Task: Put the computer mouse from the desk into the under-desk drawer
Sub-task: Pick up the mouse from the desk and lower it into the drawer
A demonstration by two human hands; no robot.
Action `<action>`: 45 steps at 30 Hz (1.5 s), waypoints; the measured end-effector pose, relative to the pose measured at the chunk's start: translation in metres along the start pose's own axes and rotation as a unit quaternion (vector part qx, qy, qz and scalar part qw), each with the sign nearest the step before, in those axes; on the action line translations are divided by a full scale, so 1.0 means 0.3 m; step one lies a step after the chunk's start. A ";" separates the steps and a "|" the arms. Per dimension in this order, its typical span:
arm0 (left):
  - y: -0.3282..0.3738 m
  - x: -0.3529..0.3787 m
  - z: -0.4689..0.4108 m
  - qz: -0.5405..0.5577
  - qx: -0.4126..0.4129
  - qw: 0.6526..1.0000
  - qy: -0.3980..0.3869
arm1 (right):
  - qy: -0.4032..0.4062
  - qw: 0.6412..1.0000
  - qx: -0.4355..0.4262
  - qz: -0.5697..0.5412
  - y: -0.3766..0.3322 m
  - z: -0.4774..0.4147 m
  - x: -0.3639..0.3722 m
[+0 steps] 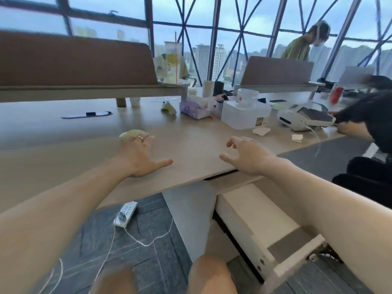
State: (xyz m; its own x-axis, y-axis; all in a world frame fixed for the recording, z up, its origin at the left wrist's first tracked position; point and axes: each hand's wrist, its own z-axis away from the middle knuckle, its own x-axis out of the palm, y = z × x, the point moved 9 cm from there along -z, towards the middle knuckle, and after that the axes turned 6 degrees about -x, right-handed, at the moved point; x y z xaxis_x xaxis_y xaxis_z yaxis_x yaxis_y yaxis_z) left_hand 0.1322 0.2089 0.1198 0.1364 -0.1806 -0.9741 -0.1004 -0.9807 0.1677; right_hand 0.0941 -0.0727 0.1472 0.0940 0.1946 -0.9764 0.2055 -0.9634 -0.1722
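Note:
A pale cream computer mouse lies on the wooden desk, left of centre. My left hand rests flat on the desk with fingers spread, its fingertips at the mouse's near right edge; whether they touch it is unclear. My right hand hovers over the desk's front edge, fingers curled and apart, holding nothing. Below the desk on the right, the white under-desk drawer is pulled out, and its visible inside is bare.
A white storage box, a purple pouch, cups and a white headset crowd the desk's far right. A person in black sits at the right. A power strip and cords lie on the floor.

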 end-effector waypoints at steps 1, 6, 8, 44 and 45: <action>-0.071 -0.003 -0.003 -0.012 -0.018 1.000 -0.005 | -0.001 1.000 -0.015 0.001 -0.050 -0.049 0.009; -0.349 -0.001 -0.028 -0.041 -0.094 0.994 -0.036 | -0.014 0.997 -0.079 -0.007 -0.267 -0.277 0.071; -0.433 0.031 -0.048 -0.049 -0.115 0.991 -0.050 | -0.017 0.995 -0.098 -0.013 -0.340 -0.363 0.109; -0.567 0.125 -0.131 -0.011 -0.124 0.992 -0.022 | 0.131 0.962 -0.181 -0.154 -0.400 -0.663 0.320; -0.496 0.130 -0.125 0.002 -0.103 0.994 -0.026 | 0.130 0.965 -0.175 -0.148 -0.361 -0.632 0.301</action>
State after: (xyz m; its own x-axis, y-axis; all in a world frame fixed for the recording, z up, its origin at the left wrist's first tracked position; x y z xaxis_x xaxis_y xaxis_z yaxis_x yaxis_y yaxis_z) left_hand 0.1893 0.3448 0.0627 0.0849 -0.1856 -0.9790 0.1041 -0.9755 0.1939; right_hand 0.2651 0.0842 0.1024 0.2132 0.5354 -0.8172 0.5733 -0.7459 -0.3391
